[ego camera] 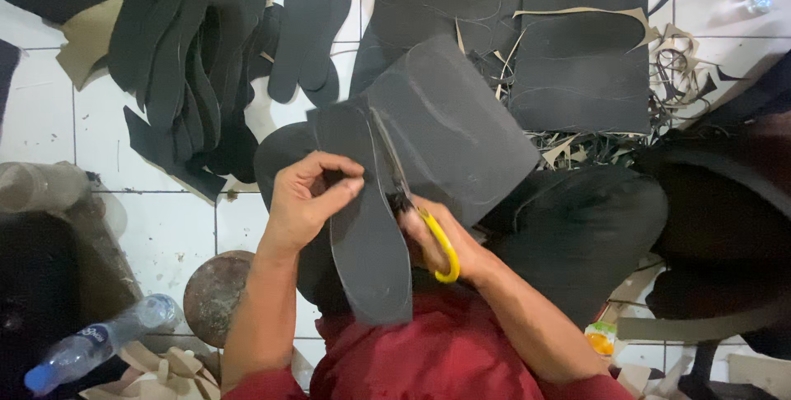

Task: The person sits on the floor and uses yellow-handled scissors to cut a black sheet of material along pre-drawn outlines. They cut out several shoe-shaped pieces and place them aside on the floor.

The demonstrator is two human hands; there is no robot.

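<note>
Head view showed a plastic bottle (91, 344) low at the left and a pile of cut black insoles (189, 62) beyond it; the left hand (309, 198) pinched the dark sheet (445, 128) over the lap, mid-cut; the right hand (441, 243) gripped yellow-handled scissors (416, 202), blades within the sheet; following the traced curve seemingly called for turning the sheet

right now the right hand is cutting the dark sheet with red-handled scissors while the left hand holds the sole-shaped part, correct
Not quite: the scissors have yellow handles, not red, as the head view shows. The rest stands: the right hand cuts the dark sheet while the left hand holds the sole-shaped part.
</note>
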